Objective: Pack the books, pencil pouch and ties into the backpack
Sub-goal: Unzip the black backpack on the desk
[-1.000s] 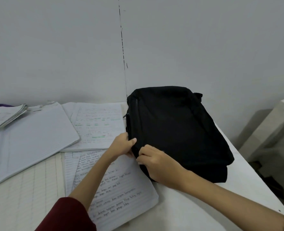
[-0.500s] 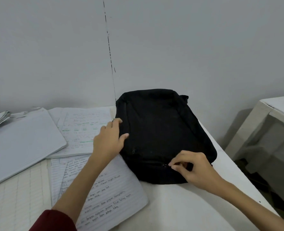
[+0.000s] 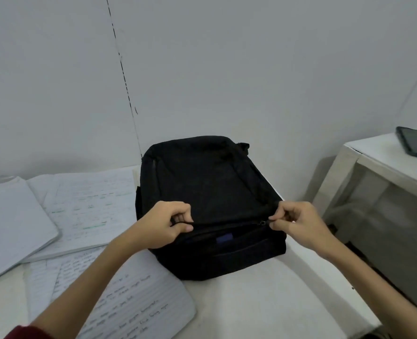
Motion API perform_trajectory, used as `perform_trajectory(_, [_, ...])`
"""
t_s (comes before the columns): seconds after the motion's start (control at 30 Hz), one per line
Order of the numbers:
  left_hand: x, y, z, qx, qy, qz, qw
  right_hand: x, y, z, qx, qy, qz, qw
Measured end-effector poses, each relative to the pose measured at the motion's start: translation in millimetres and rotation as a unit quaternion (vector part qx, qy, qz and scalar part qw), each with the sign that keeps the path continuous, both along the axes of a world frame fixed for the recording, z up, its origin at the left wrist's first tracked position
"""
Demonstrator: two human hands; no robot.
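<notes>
a: where are the hands?
b: left hand (image 3: 164,227) pinches the near lip of the black fabric backpack (image 3: 207,201); right hand (image 3: 297,222) pinches its zipper pull at the right end.
a: inside?
b: a blue patch shows in the gap.
a: surroundings?
b: the backpack lies at the white table's (image 3: 258,304) far right corner; open handwritten notebooks (image 3: 92,211) lie along its left.

Left hand (image 3: 164,225) curled, pinching; right hand (image 3: 297,222) pinching between thumb and fingertips; both forearms extended forward.
</notes>
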State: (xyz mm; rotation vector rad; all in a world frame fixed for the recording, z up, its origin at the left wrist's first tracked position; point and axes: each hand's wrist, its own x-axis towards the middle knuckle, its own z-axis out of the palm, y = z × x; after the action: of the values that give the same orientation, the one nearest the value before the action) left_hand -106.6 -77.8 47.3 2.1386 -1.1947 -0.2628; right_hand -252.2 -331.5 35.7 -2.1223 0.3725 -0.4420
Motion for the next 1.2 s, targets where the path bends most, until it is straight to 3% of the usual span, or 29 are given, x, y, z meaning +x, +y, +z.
perform_trajectory(0.17, [2,-24,21,0.196,0.071,-0.050,0.977,-2,-21,1,0.036,0.043,0.022,0.998])
perform_trajectory(0.33, [-28,-109,2,0.101,0.011,-0.075,0.992,-4,-20,4,0.016,0.055,0.062,0.996])
perform_trajectory(0.43, [-33,-133,-12,0.056,-0.006,-0.073,0.996,-8,-23,0,-0.026,0.035,0.019,0.999])
perform_trajectory(0.57, [-23,-119,-13,-0.034,-0.006,-0.087,0.996,-12,-45,-4,-0.008,-0.028,-0.083,0.996])
perform_trajectory(0.7, [-8,-103,-2,0.003,0.005,-0.102,0.995,1,-54,0,-0.030,-0.008,-0.098,0.995])
perform_trajectory(0.83, [-10,-125,15,0.130,0.132,-0.061,0.981,19,-55,6,-0.079,0.087,-0.029,0.993])
perform_trajectory(0.97, [-15,-170,1,0.195,0.084,-0.012,0.977,24,-53,11,-0.123,0.098,-0.015,0.987])
perform_trajectory(1.2, [-5,-173,-17,0.016,0.229,-0.066,0.971,43,-62,7,-0.165,0.089,-0.064,0.980])
